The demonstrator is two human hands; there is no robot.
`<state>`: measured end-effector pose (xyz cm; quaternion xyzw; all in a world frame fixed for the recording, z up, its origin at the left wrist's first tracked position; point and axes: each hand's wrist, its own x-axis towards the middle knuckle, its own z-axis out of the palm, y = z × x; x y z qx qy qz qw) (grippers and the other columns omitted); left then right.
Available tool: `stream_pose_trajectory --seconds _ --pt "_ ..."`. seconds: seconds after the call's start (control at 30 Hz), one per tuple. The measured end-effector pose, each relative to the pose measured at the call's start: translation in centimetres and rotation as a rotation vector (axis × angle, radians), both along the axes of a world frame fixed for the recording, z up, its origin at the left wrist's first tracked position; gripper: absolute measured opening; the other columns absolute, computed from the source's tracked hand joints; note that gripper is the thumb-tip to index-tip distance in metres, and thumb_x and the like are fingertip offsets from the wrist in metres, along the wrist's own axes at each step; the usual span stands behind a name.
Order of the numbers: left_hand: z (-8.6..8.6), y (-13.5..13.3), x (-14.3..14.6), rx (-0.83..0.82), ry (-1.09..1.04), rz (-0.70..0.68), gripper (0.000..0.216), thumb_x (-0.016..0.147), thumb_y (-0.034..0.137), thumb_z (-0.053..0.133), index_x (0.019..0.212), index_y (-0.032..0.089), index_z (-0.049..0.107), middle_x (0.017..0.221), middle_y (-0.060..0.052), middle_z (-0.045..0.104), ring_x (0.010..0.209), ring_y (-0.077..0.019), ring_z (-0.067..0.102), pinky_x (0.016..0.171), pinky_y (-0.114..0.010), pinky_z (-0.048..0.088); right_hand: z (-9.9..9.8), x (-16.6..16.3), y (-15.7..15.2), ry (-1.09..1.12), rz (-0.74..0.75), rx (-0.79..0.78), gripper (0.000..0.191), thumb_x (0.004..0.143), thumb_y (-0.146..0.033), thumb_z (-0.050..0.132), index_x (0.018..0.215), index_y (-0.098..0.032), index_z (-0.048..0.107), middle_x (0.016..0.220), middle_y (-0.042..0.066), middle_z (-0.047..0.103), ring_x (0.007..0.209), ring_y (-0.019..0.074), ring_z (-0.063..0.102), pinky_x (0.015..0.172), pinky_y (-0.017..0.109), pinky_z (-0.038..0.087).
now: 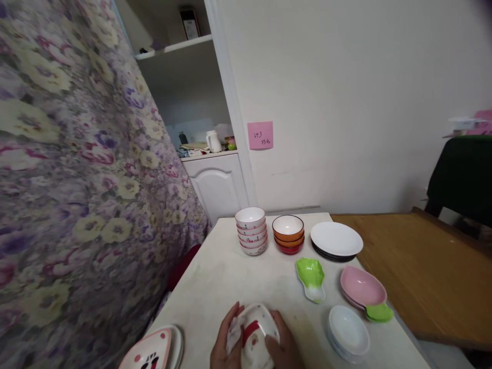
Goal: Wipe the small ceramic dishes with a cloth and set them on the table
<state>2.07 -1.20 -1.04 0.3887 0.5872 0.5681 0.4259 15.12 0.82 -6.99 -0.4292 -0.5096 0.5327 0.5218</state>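
One glossy white rounded-square dish w/ red print (254,329) is btwn L hand (225,342) & R hand (284,342), at near part of white table (207,287); can't tell if resting on it. L grips its left side plus pale crumpled cloth or tissue (233,333); R grips right rim, thumb inside. Beyond: stack of white bowls w/ pink rims (252,233), stack of orange & red bowls (288,238). R of dish: stacked small pale round dishes (348,330).

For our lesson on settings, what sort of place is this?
Probably a room in a home, judging by the floral curtain, the white cabinet and the stacked bowls on a table.
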Motion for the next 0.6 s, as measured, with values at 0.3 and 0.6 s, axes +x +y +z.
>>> stream_pose_trajectory --seconds 0.3,0.6 --pt "0.8 0.4 -0.8 -0.053 0.068 -0.254 0.050 0.062 0.023 0.062 0.112 0.019 0.065 0.104 -0.005 0.075 0.091 -0.0246 0.068 0.081 -0.034 0.055 2.6 2.4 0.8 -0.021 0.198 0.010 0.029 0.069 -0.022 0.054 0.097 -0.017 0.059 0.090 0.005 0.068 0.086 0.0228 0.064 0.078 0.036 0.051" --pt "0.6 -0.2 -0.7 -0.007 0.125 0.017 0.059 0.066 0.039 0.068 0.122 0.022 0.057 0.117 -0.003 0.071 0.105 -0.0260 0.065 0.085 -0.031 0.056 0.1 -1.1 -0.3 0.018 0.026 -0.079 0.051 0.064 -0.012 0.043 0.114 -0.020 0.052 0.097 0.007 0.068 0.052 0.0130 0.059 0.043 0.024 0.045"
